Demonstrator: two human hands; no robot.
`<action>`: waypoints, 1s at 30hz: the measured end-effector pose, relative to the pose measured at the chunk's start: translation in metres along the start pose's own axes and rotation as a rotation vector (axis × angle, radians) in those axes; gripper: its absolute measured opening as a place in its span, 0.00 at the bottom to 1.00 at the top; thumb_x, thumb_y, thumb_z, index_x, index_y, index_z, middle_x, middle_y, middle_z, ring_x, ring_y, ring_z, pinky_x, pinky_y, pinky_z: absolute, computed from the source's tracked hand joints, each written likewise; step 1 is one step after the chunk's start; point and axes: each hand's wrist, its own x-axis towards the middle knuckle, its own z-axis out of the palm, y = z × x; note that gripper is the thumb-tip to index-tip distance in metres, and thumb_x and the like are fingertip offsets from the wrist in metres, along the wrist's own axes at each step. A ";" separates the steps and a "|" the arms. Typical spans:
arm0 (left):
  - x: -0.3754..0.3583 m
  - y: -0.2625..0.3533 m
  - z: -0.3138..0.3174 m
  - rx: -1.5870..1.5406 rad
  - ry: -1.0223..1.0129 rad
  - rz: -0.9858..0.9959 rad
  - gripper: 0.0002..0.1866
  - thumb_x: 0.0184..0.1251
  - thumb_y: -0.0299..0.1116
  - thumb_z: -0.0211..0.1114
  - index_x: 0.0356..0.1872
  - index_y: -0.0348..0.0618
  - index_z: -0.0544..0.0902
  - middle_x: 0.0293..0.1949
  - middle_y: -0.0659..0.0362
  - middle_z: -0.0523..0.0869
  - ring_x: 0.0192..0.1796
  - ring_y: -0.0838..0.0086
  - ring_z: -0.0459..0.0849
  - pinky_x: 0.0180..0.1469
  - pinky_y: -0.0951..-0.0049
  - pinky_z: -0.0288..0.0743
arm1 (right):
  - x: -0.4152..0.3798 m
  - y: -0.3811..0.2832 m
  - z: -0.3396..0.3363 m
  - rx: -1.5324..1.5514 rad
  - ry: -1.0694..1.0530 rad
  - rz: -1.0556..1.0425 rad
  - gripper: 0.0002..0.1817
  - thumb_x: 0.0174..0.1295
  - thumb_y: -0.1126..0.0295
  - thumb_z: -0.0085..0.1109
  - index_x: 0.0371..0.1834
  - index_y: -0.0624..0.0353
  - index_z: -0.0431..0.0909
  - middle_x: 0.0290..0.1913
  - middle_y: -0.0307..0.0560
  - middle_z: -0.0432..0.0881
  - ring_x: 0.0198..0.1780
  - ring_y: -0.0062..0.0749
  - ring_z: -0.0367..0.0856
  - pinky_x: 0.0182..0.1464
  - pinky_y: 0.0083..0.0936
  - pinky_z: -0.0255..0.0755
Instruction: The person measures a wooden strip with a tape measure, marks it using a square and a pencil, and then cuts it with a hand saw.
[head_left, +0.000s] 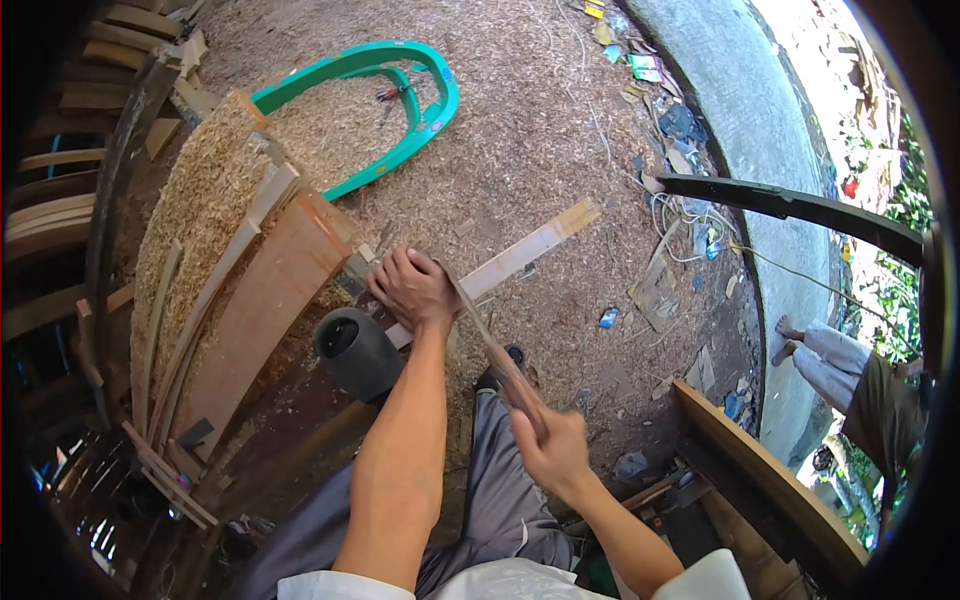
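Note:
My right hand (552, 448) is closed around the wooden handle of a handsaw (492, 342). The narrow saw blade crosses a pale wooden plank (528, 248) close beside my left hand. My left hand (412, 288) grips the plank from above, its fingers curled over the wood. The plank's far end juts out over the ground to the upper right, and its near end shows below my left wrist. Just where the saw teeth meet the wood cannot be made out.
A dark rounded cup-like object (352, 352) stands by my left forearm. Wide curved boards (268, 300) lie to the left on wood shavings (195, 190). Beyond is a green plastic frame (437, 112). At right are a thick beam (770, 480) and a seated person (850, 370) on a concrete ledge (735, 110).

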 end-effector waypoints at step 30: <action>0.002 0.001 -0.003 -0.001 0.000 0.001 0.12 0.69 0.37 0.52 0.39 0.44 0.81 0.41 0.55 0.84 0.48 0.58 0.79 0.63 0.54 0.64 | 0.028 -0.018 0.011 -0.056 0.000 -0.005 0.16 0.64 0.60 0.57 0.38 0.63 0.85 0.28 0.65 0.82 0.27 0.60 0.82 0.33 0.44 0.77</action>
